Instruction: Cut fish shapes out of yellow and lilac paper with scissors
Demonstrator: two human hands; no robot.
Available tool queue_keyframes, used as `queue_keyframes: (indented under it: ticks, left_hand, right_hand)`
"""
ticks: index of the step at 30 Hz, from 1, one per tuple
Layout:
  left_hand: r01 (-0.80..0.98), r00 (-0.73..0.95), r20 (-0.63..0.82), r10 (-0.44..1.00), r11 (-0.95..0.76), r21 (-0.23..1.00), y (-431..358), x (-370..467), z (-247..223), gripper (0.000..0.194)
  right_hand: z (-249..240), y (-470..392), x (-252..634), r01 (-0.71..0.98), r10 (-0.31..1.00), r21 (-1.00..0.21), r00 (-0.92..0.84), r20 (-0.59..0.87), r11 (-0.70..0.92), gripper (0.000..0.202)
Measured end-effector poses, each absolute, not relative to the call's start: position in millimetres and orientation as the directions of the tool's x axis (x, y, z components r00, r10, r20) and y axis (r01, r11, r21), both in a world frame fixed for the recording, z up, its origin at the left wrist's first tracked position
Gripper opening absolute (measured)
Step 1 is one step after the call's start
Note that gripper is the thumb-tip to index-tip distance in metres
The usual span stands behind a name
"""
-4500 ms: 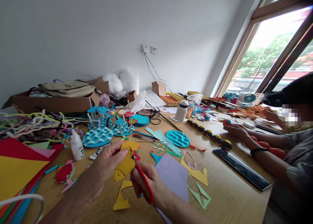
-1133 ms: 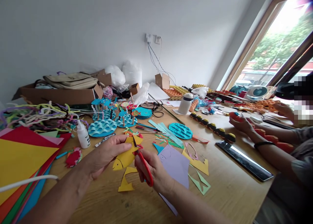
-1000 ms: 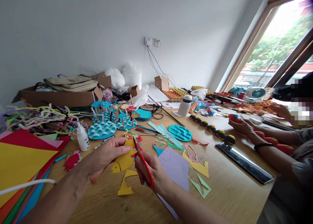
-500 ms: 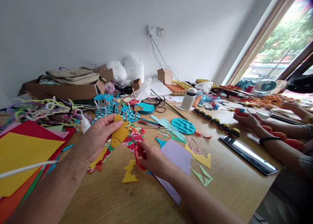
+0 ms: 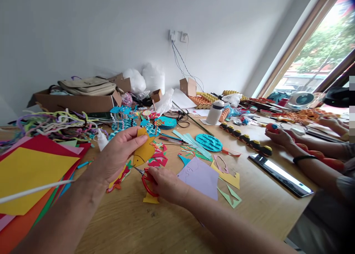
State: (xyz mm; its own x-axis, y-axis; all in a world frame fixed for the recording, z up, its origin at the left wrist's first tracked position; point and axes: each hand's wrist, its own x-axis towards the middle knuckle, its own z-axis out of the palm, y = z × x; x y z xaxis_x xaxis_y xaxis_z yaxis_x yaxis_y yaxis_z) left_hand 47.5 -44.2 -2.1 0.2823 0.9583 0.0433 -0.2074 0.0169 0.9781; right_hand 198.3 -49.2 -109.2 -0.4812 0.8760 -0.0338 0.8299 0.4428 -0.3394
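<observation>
While the red scissors [image 5: 143, 180] are gripped in the right hand [image 5: 168, 184], fingers closed about the loops, a yellow scrap [image 5: 151, 199] is partly covered by them on the table [image 5: 172, 230]. At the left, coloured sheets [image 5: 39, 167] are stacked, a yellow one uppermost, and are crossed by a white cord [image 5: 36, 191]. The blades are pointed leftward, just below a yellow fish [image 5: 144, 148] of paper; whether it is touched by their tips cannot be told. The fish is raised above the table, pinched between thumb and fingers of the left hand [image 5: 118, 154], with an eye and a gill line drawn on its lower end. Cut pieces [image 5: 122, 177] are partly hidden by the left wrist. To the right, a lilac sheet [image 5: 201, 178] is marked with drawn lines, and a green offcut [image 5: 235, 202] is found just beside it. Farther right, a dark panel [image 5: 280, 177] is laid near the table's edge, and an orange object [image 5: 272, 129] is held in a co-worker's hands [image 5: 284, 138]. Beyond, a blue disc [image 5: 208, 142] and a white flask [image 5: 214, 114] are seen; a carton [image 5: 74, 101] topped by a bag [image 5: 88, 87] is set before the wall [image 5: 119, 32].
</observation>
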Motion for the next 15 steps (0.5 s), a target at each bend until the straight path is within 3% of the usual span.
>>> queue_keyframes:
  ticks: [7, 15]
  left_hand:
    - [-0.219, 0.263, 0.076, 0.962, -0.017, 0.975, -44.7, 44.7, 2.7, 0.009]
    - [-0.220, 0.268, 0.075, 0.960, -0.015, 0.975, -45.6, 40.4, 1.1, 0.009]
  right_hand:
    - [-100.3, -41.3, 195.1, 0.817, 0.836, -0.298, -0.540, -0.096, 0.494, 0.021]
    - [-104.5, -44.8, 197.6, 0.837, 0.869, -0.325, -0.489, -0.078, 0.441, 0.019]
